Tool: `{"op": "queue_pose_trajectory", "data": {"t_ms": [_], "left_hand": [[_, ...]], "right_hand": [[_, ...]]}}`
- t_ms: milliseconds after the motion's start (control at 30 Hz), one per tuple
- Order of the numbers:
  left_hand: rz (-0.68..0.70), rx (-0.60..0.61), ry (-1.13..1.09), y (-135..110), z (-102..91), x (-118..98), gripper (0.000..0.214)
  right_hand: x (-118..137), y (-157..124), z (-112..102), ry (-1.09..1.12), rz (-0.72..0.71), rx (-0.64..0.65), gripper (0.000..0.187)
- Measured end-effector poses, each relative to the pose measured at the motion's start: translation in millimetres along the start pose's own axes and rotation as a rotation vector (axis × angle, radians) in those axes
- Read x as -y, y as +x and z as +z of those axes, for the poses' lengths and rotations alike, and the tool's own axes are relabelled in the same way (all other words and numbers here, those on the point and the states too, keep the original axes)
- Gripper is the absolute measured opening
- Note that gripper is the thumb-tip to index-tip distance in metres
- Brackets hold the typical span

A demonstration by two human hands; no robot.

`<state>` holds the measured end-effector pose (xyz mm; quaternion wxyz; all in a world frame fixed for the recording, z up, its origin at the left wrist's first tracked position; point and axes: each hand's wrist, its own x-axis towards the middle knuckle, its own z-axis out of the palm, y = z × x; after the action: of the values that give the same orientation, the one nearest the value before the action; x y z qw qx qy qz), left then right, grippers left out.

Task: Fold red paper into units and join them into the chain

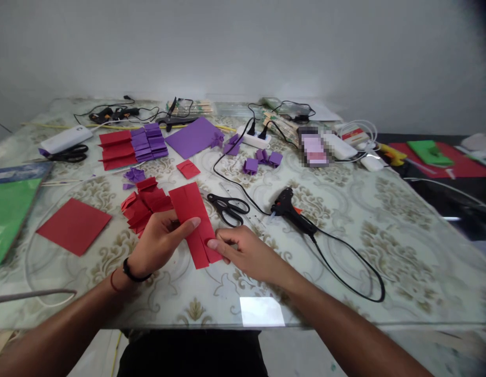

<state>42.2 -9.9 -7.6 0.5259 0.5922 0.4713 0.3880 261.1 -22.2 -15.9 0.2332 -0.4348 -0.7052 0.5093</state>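
Looks about halfway: left hand point(160, 246) pinches and right hand point(246, 254) holds down the long creased red paper strip point(194, 220) near the tabletop's front edge, with a pile of folded red paper pieces point(143, 207) done beside it and a flat red paper square point(74, 226) untouched toward the left edge.

The red creased strip of paper point(196, 220) looked thin and matt. The flat red paper square point(74, 226) had the same dull finish. The table top point(384, 220) was smooth, glossy glass over patterned cloth. The black glue gun point(292, 211) and the handles of the black-handled scissors point(228, 207) looked like plastic.
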Motion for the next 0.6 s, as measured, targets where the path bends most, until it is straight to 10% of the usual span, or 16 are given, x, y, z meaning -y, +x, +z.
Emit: {"op": "queue_pose_trajectory", "data": {"t_ms": [367,600], "left_hand": [[-0.049,-0.072,-0.265,2.2,-6.8,5.3,0.020],[-0.066,0.019,-0.182,1.4,-5.9,1.1,0.022]], "right_hand": [[1.4,0.8,-5.0,-0.066,-0.036,0.078,0.053],[0.3,1.8,-6.9,0.048,-0.045,-0.129,0.021]]}}
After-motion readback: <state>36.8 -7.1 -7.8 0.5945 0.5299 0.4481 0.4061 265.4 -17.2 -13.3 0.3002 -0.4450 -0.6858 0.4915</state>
